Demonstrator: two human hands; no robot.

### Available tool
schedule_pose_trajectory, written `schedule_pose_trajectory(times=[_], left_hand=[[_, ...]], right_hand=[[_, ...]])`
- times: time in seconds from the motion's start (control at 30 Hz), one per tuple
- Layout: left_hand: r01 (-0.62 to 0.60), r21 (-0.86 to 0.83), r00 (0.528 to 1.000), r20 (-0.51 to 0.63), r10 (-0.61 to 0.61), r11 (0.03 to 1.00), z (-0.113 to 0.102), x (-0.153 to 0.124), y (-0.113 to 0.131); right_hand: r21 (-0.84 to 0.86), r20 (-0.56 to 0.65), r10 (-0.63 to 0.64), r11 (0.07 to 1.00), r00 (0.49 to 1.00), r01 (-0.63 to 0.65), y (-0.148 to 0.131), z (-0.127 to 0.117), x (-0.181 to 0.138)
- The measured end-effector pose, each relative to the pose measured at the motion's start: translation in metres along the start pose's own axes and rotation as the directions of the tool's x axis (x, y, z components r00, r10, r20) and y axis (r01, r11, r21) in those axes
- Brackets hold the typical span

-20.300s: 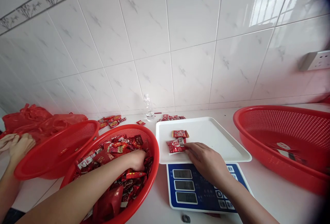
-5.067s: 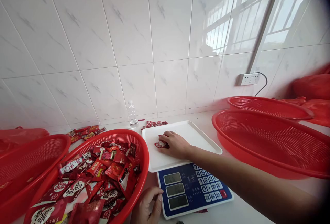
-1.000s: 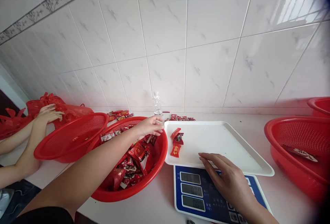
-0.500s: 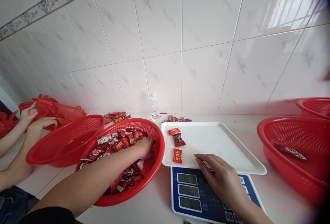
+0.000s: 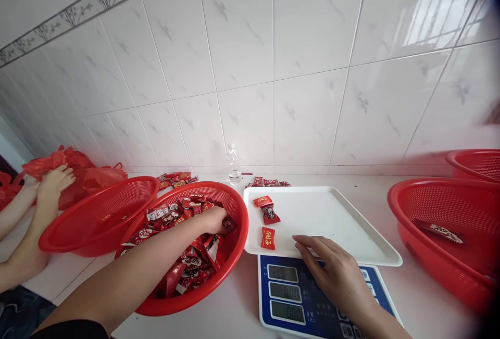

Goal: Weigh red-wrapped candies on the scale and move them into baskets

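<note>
My left hand (image 5: pixel 214 220) reaches into a red basket (image 5: pixel 238 235) heaped with red candy packets (image 5: pixel 183 248), its fingers buried among them; what it grips is hidden. My right hand (image 5: pixel 335 270) lies flat, fingers apart, on the front edge of a white tray (image 5: pixel 332 219) that sits on a blue scale (image 5: pixel 291 297). Three red packets lie on the tray's left side: two touching (image 5: pixel 266 208) and one alone (image 5: pixel 267 238) nearer me.
An empty red basket (image 5: pixel 101 214) stands at the left, where another person's hands (image 5: pixel 50 185) handle red plastic bags (image 5: pixel 91 175). Two more red baskets (image 5: pixel 441 209) are at the right. A small bottle (image 5: pixel 234 164) and loose packets (image 5: pixel 269 182) stand by the tiled wall.
A second ago my left hand was at the tray's left edge dropping packets; it has gone back down into the basket. My right hand stays on the tray's front edge.
</note>
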State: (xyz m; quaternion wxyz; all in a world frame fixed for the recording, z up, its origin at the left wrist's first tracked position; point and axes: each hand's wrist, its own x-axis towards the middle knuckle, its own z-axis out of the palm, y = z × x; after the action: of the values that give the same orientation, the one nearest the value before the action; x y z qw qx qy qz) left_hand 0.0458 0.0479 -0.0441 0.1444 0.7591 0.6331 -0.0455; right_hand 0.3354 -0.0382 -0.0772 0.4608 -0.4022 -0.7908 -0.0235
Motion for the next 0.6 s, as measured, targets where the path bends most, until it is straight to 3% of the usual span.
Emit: schedule_pose_trajectory(times=[0.3, 0.47, 0.6], left_hand=[[0.021, -0.288, 0.992, -0.115, -0.056, 0.957, -0.044, -0.009, -0.003], [-0.132, -0.676, 0.962, -0.263, -0.07, 0.725, -0.071, -0.018, 0.023], [-0.239, -0.776, 0.959, -0.283, 0.017, 0.584, -0.074, -0.02, 0.059]], right_hand=[[-0.003, 0.003, 0.004, 1.0, 1.0, -0.004, -0.001, -0.001, 0.001], [-0.001, 0.015, 0.014, 1.0, 1.0, -0.014, -0.002, -0.001, 0.002], [-0.016, 0.011, 0.001, 1.0, 1.0, -0.001, -0.002, -0.001, 0.002]])
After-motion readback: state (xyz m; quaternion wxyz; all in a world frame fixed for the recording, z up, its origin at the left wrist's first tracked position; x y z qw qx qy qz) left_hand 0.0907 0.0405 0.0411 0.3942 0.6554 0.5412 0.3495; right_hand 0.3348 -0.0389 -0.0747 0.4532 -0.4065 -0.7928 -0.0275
